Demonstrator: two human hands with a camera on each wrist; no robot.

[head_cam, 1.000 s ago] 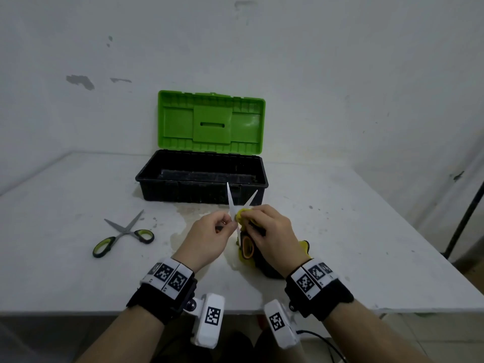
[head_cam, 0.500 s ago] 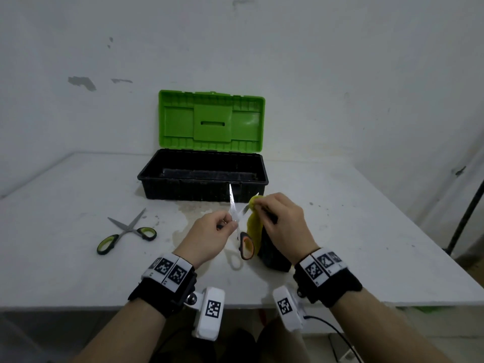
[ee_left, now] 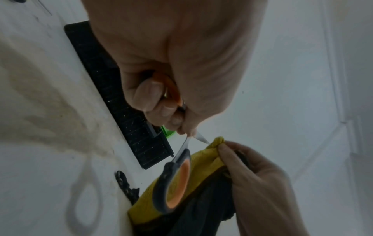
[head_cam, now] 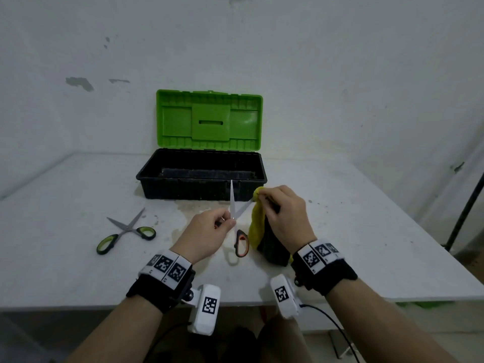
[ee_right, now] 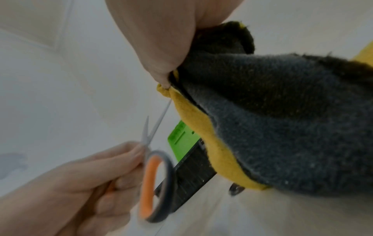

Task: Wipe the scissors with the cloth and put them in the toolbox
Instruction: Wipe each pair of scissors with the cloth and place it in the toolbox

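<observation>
My left hand (head_cam: 209,231) grips the orange-and-black scissors (head_cam: 240,243) by one handle, blades apart and pointing up. One handle loop (ee_left: 175,183) hangs free below the hand. My right hand (head_cam: 284,213) pinches the yellow-and-grey cloth (head_cam: 258,226) around the tip of the right blade (ee_right: 161,118). The cloth (ee_right: 282,121) hangs down from the fingers to the table. The open toolbox (head_cam: 201,176), black with a green lid, stands just behind both hands.
A second pair of scissors (head_cam: 125,231) with green-and-black handles lies open on the white table (head_cam: 65,205) to the left. A wall rises behind the toolbox. A dark stand pole (head_cam: 468,200) is at the right edge.
My right hand has slid the cloth up and to the right along the blade, from near the pivot to the tip. The left hand has stayed nearly in place.
</observation>
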